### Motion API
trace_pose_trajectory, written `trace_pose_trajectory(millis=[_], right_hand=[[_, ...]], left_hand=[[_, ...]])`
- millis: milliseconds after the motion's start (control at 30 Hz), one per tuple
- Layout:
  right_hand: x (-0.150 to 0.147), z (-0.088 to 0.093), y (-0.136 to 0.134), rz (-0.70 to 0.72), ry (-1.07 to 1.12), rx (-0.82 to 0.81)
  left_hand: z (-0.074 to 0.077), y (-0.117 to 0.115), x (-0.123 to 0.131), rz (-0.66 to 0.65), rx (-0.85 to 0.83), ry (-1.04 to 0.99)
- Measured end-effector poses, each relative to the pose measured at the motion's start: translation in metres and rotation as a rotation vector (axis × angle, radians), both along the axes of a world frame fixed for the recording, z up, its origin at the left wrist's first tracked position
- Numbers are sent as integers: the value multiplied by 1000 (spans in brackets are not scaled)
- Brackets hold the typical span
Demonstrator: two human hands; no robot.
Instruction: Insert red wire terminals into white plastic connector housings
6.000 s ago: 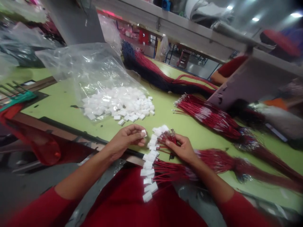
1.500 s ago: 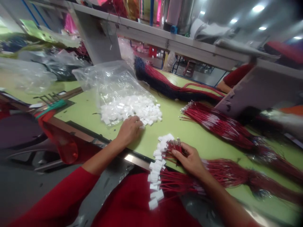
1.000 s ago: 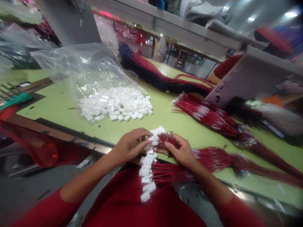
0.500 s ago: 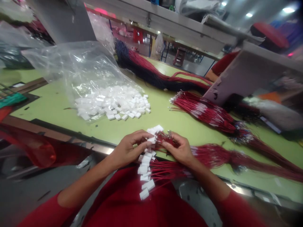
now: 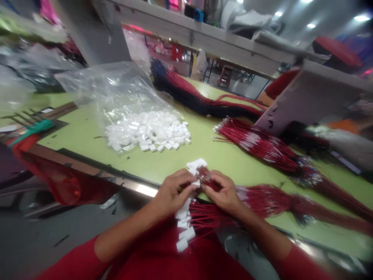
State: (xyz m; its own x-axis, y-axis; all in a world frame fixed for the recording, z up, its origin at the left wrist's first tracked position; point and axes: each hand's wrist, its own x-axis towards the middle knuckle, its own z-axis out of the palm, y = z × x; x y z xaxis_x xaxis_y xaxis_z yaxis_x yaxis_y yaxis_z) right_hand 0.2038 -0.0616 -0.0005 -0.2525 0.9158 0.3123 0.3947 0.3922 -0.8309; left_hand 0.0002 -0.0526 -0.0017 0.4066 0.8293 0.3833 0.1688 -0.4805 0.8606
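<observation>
My left hand (image 5: 174, 192) pinches a small white connector housing (image 5: 196, 183) between thumb and fingers. Facing it, my right hand (image 5: 223, 191) is closed on thin red wires (image 5: 204, 174), whose bare ends show metal terminals. The two hands almost meet over the table's front edge. Below them hang red wires (image 5: 204, 214) with white housings (image 5: 186, 233) on their ends, over my lap. More white housings (image 5: 198, 163) lie just beyond my fingertips. Whether the pinched housing touches a terminal is too blurred to tell.
Loose white housings (image 5: 159, 130) spill from a clear plastic bag (image 5: 116, 83) on the green table (image 5: 140, 163). Tied red wire bundles (image 5: 259, 144) lie at right, and a dark and red cable bundle (image 5: 189, 93) behind. A green-wrapped rack (image 5: 37, 126) stands at left.
The whole view has shifted, so everything sits a little further right and lower. Both hands keep their grips, with the left fingers still at a white housing near the wire ends.
</observation>
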Motion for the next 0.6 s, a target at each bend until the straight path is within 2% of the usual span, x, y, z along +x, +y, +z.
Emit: trace_pose_trajectory(millis=[133, 200, 233, 300, 367, 433, 500, 600], right_hand=[[4, 2, 5, -4, 63, -46], [6, 6, 7, -33, 128, -59], [7, 7, 8, -50, 165, -85], [7, 8, 7, -66, 224, -175], [7, 8, 5, -39, 225, -273], [7, 7, 4, -7, 190, -318], [8, 6, 4, 9, 146, -318], [9, 7, 6, 4, 101, -295]], left_hand=[[-2, -1, 4, -30, -11, 15], [-4, 7, -4, 15, 6, 61], [-6, 13, -10, 80, 27, 100], [-9, 31, -27, 293, 85, 237], [-13, 53, -44, 538, 132, 499], [-16, 74, -57, 670, 143, 725], [-17, 88, -63, 685, 128, 828], [-18, 97, -64, 618, 94, 804]])
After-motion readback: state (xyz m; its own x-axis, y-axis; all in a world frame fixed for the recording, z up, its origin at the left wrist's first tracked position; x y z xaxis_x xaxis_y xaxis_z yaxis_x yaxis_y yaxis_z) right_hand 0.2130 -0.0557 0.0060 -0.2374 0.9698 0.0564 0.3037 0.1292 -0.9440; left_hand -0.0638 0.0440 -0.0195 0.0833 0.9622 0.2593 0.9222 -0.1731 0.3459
